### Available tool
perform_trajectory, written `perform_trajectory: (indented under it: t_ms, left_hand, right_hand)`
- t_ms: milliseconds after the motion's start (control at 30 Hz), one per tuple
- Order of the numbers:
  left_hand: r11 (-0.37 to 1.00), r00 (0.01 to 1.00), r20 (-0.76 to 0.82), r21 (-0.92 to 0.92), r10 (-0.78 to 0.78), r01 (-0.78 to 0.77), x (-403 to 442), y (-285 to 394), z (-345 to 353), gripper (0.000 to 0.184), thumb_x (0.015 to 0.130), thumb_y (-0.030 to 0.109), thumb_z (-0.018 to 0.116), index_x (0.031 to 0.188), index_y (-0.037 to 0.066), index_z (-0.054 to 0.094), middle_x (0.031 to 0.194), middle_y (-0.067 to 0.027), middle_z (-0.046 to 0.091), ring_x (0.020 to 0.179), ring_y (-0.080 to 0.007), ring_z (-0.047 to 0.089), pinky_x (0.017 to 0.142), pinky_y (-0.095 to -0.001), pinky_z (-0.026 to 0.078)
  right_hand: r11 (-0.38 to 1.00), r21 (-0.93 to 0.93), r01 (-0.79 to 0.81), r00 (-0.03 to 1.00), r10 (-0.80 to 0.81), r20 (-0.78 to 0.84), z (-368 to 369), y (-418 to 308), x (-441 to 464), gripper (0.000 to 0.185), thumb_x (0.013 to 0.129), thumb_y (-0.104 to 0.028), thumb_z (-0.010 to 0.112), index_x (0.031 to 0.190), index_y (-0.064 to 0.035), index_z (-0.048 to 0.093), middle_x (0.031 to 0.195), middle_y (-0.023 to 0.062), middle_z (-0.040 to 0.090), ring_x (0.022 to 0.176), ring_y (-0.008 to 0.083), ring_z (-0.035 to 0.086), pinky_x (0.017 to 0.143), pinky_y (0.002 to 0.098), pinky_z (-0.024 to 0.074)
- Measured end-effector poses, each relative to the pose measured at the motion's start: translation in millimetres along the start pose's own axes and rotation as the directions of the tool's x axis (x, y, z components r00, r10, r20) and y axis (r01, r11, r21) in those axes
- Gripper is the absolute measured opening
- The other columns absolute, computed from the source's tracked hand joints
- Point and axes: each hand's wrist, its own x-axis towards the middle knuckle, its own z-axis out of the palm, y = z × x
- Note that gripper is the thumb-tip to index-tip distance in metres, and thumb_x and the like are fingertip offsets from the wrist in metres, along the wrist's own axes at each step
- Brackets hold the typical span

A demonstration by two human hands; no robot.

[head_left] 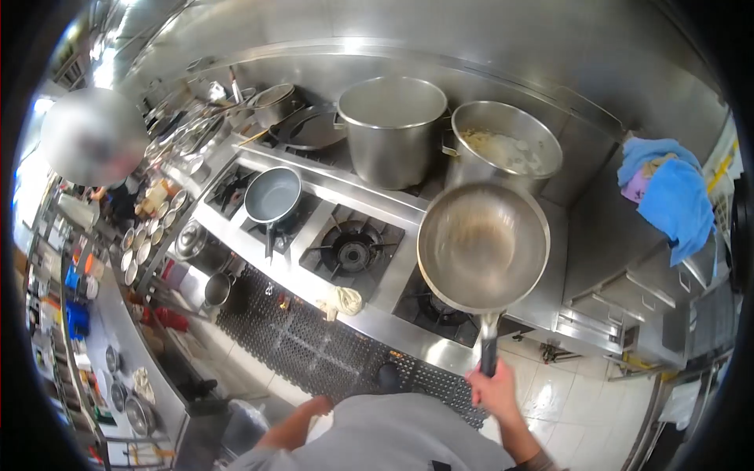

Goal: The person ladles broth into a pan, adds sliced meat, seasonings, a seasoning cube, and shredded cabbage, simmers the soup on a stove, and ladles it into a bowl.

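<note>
My right hand [495, 388] is closed round the black handle of a steel frying pan [483, 247]. The pan is raised over the right end of the stove, its inside bare and brownish in the middle. Low in the view, beside my grey-clad body, is my left hand [316, 407]; its fingers are too small and partly hidden to make out. A bare burner [353, 250] and a crumpled cloth [341, 302] at the stove's front edge lie left of the raised pan. A smaller grey pan [273, 195] rests on a burner further left.
Behind the raised pan stand a large steel pot [393, 141] and another pot with pale contents [506, 149]. Blue cloths [675, 196] hang at the right. A black perforated mat [314, 345] covers the floor. A person [94, 137] is at the far left, near a counter with bowls.
</note>
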Motion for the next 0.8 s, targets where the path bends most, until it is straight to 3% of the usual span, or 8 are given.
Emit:
perform_trajectory:
  t_ms: [267,333,400,533,600,633,700,800]
  left_hand:
    - [0.953,0.917,-0.295,-0.221,-0.269,0.208,-53,-31,-30,0.033,0.094,0.026,0.052,0.094,0.001,0.074,0.101,-0.0256,0.073,0.1,-0.044,0.071,0.088,-0.0526,0.055]
    - [0.591,0.765,-0.194,-0.756,-0.614,0.282,-75,-17,-62,0.036,0.096,0.031,0.052,0.095,0.003,0.074,0.102,-0.0264,0.073,0.102,-0.0443,0.07,0.089,-0.0516,0.054]
    - [0.676,0.797,-0.257,-0.698,-0.547,0.239,-77,-44,-52,0.034,0.094,0.034,0.063,0.102,0.003,0.076,0.1,-0.0152,0.077,0.094,-0.0312,0.074,0.085,-0.0427,0.057]
    - [0.569,0.763,-0.264,-0.807,-0.59,0.161,-108,-94,-23,0.038,0.095,0.038,0.058,0.108,0.008,0.076,0.109,-0.0208,0.074,0.105,-0.0419,0.069,0.092,-0.0475,0.054]
    - [0.519,0.734,-0.259,-0.842,-0.628,0.147,-137,-136,12,0.04,0.094,0.04,0.058,0.109,0.008,0.077,0.109,-0.0215,0.074,0.105,-0.0414,0.07,0.092,-0.0473,0.054]
    - [0.562,0.762,-0.275,-0.815,-0.587,0.139,-145,-168,45,0.042,0.094,0.042,0.058,0.11,0.007,0.077,0.11,-0.0213,0.074,0.105,-0.0408,0.07,0.093,-0.0472,0.054]
    - [0.518,0.757,-0.217,-0.836,-0.616,0.182,-192,-209,54,0.045,0.093,0.044,0.059,0.111,0.008,0.077,0.111,-0.021,0.074,0.104,-0.0399,0.07,0.094,-0.0469,0.054]
    - [0.54,0.695,-0.276,-0.82,-0.664,0.191,-258,-276,89,0.041,0.094,0.04,0.061,0.114,0.007,0.076,0.115,-0.0205,0.074,0.104,-0.0399,0.07,0.096,-0.0447,0.054]
  right_hand:
    - [0.938,0.267,-0.221,0.975,0.218,0.043,39,180,67,0.015,0.085,0.0,0.07,0.088,-0.0025,0.055,0.057,0.0056,0.056,0.038,0.0166,0.052,0.037,0.0325,0.0444]
    - [0.945,0.27,-0.184,0.981,0.193,-0.008,51,203,84,0.015,0.084,0.002,0.069,0.088,-0.0027,0.055,0.057,0.0049,0.055,0.039,0.0169,0.052,0.037,0.0329,0.0442]
    - [0.958,0.2,-0.204,0.975,0.217,-0.043,61,218,81,0.013,0.085,0.0,0.068,0.089,-0.0026,0.056,0.058,0.0059,0.055,0.041,0.0178,0.053,0.038,0.0344,0.0453]
    - [0.968,0.173,-0.183,0.944,0.222,-0.244,76,233,95,0.014,0.087,-0.006,0.069,0.095,-0.0034,0.059,0.061,0.0075,0.057,0.047,0.02,0.056,0.043,0.0362,0.0498]
    - [0.998,-0.055,0.025,0.906,-0.046,-0.421,78,219,105,0.026,0.086,-0.013,0.075,0.106,-0.0037,0.061,0.071,0.007,0.06,0.052,0.022,0.057,0.051,0.0365,0.0509]
    - [0.684,-0.712,0.161,0.713,-0.579,-0.395,55,240,127,0.032,0.087,-0.017,0.077,0.113,-0.0045,0.062,0.082,0.0071,0.063,0.065,0.0221,0.06,0.065,0.036,0.0528]
    - [0.642,-0.767,-0.006,0.543,-0.642,-0.541,82,181,153,0.045,0.088,-0.017,0.079,0.124,-0.0018,0.057,0.105,0.0105,0.062,0.083,0.0209,0.059,0.08,0.0366,0.0517]
    - [0.69,-0.659,0.3,0.562,-0.686,-0.463,207,75,215,0.043,0.092,-0.011,0.076,0.13,-0.0035,0.056,0.109,0.0094,0.062,0.088,0.0178,0.062,0.083,0.0331,0.0525]
